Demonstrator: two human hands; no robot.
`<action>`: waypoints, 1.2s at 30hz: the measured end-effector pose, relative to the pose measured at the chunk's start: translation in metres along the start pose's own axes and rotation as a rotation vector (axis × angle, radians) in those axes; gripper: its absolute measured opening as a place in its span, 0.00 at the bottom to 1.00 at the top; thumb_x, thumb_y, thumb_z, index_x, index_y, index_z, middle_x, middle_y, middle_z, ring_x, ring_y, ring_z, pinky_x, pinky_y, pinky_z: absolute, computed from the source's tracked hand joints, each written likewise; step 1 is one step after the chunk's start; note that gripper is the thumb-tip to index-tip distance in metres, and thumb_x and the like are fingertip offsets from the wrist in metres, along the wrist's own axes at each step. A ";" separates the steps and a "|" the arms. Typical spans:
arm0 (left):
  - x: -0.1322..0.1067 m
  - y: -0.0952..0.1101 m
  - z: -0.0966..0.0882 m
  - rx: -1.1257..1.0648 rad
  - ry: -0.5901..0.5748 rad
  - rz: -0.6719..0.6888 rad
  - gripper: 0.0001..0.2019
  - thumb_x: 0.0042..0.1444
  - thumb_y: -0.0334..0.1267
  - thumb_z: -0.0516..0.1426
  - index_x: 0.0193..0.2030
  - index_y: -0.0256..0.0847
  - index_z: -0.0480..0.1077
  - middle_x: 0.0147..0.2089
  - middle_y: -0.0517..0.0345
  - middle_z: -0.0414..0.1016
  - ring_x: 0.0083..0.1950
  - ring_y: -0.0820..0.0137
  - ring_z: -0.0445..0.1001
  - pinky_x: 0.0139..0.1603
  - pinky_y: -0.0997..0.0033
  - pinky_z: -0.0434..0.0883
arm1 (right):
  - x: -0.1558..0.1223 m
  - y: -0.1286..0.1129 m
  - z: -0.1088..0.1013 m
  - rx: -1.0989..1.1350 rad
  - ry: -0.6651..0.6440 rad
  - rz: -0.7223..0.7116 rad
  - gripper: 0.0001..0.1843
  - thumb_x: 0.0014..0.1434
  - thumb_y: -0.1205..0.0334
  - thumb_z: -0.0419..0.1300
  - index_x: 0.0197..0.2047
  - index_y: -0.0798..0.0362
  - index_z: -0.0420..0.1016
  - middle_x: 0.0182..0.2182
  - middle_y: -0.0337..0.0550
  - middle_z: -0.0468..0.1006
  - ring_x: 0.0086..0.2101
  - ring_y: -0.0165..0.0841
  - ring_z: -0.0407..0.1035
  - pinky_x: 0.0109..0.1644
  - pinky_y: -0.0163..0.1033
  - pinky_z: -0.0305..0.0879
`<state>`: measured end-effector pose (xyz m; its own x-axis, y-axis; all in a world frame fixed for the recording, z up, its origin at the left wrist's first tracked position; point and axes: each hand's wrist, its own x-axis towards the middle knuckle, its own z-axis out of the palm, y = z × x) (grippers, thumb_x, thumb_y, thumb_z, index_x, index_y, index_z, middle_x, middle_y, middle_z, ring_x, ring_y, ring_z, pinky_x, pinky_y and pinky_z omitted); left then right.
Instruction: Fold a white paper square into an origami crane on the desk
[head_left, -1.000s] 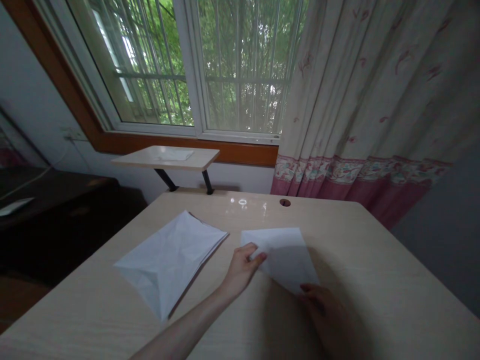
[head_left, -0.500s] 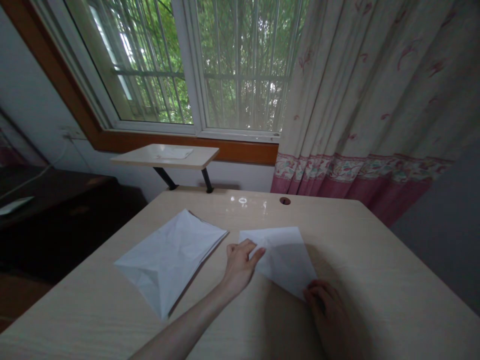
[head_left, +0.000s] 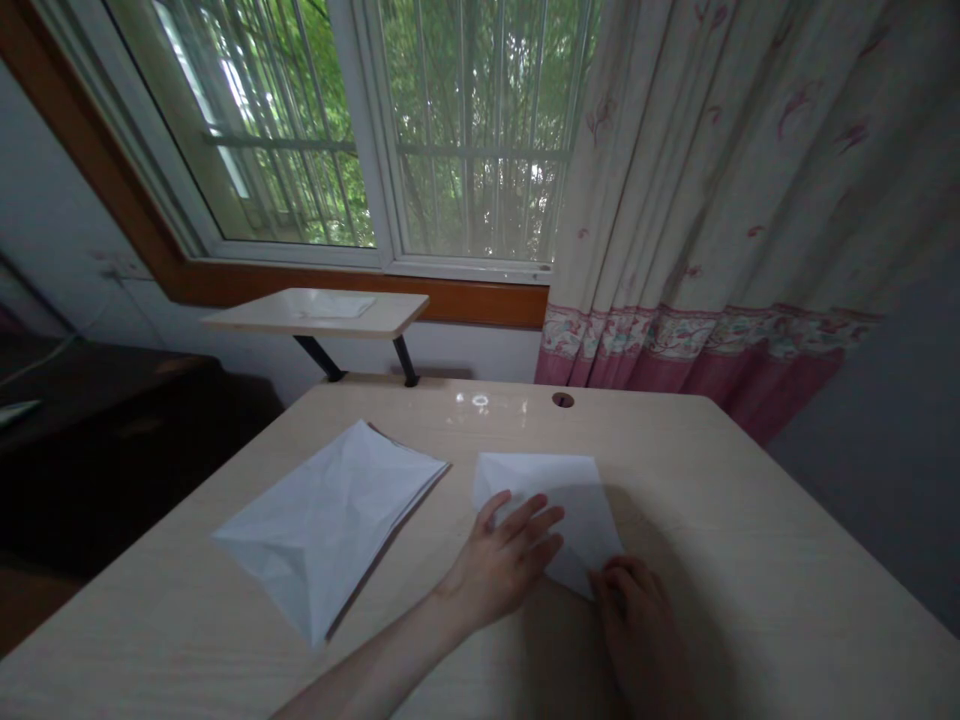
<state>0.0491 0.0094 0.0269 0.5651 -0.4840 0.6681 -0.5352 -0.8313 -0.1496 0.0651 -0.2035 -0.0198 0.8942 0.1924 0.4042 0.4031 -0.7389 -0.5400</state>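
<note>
A folded sheet of white paper (head_left: 577,490) lies on the wooden desk in front of me. Over its lower left part is my left hand (head_left: 506,560), palm down with its fingers spread; the hand covers some of the sheet. My right hand (head_left: 634,605) pinches the paper's lower right corner between thumb and curled fingers. To the left rests a stack of creased white paper (head_left: 337,520), apart from both hands.
The pale desk (head_left: 450,660) has a round cable hole (head_left: 562,400) near its far edge. A small raised shelf (head_left: 375,318) on black legs stands at the back left with white paper (head_left: 337,305) on it. A patterned curtain (head_left: 675,250) hangs behind.
My left hand has opened from its curled pose and moved down and right over the paper, fingers now spread. The right hand still pinches the corner. The view has shifted slightly.
</note>
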 end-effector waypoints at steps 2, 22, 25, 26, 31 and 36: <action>0.000 -0.002 -0.001 -0.019 -0.051 0.017 0.07 0.63 0.37 0.54 0.46 0.46 0.71 0.60 0.63 0.69 0.64 0.68 0.58 0.69 0.60 0.39 | 0.000 -0.002 0.000 -0.008 -0.015 -0.006 0.20 0.65 0.53 0.45 0.30 0.49 0.72 0.36 0.49 0.75 0.38 0.42 0.70 0.43 0.47 0.67; -0.005 -0.008 0.013 -0.101 -0.246 -0.044 0.10 0.65 0.43 0.53 0.50 0.51 0.72 0.62 0.61 0.66 0.64 0.65 0.59 0.69 0.51 0.29 | -0.010 0.013 0.009 -0.302 0.024 -0.400 0.20 0.64 0.66 0.43 0.51 0.51 0.72 0.47 0.49 0.76 0.44 0.43 0.71 0.43 0.48 0.70; -0.005 -0.009 0.014 -0.127 -0.252 -0.058 0.10 0.64 0.42 0.53 0.49 0.51 0.72 0.60 0.60 0.69 0.62 0.65 0.62 0.69 0.51 0.33 | -0.013 0.019 0.009 -0.324 0.041 -0.498 0.21 0.64 0.65 0.44 0.55 0.52 0.71 0.52 0.48 0.74 0.48 0.41 0.70 0.47 0.46 0.69; -0.005 -0.009 0.014 -0.136 -0.255 -0.064 0.10 0.65 0.42 0.53 0.49 0.50 0.73 0.59 0.60 0.69 0.62 0.65 0.62 0.69 0.51 0.33 | -0.013 0.020 0.009 -0.323 0.033 -0.521 0.21 0.65 0.65 0.44 0.56 0.52 0.70 0.53 0.47 0.73 0.50 0.40 0.69 0.48 0.44 0.69; -0.003 -0.009 0.011 -0.173 -0.269 -0.111 0.11 0.64 0.44 0.53 0.49 0.51 0.73 0.58 0.59 0.70 0.62 0.64 0.62 0.69 0.49 0.35 | -0.012 0.015 0.005 -0.356 -0.043 -0.528 0.21 0.66 0.61 0.45 0.56 0.50 0.71 0.56 0.44 0.71 0.50 0.39 0.69 0.46 0.44 0.70; -0.005 -0.012 0.010 -0.207 -0.275 -0.176 0.11 0.64 0.45 0.54 0.49 0.53 0.74 0.60 0.58 0.68 0.62 0.61 0.61 0.68 0.47 0.36 | -0.015 0.005 0.004 -0.410 -0.113 -0.561 0.21 0.66 0.58 0.47 0.58 0.48 0.69 0.57 0.37 0.69 0.47 0.39 0.71 0.42 0.43 0.72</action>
<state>0.0591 0.0191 0.0181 0.7917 -0.4177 0.4457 -0.5148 -0.8491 0.1187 0.0543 -0.2076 -0.0313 0.5968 0.6651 0.4489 0.7230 -0.6884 0.0586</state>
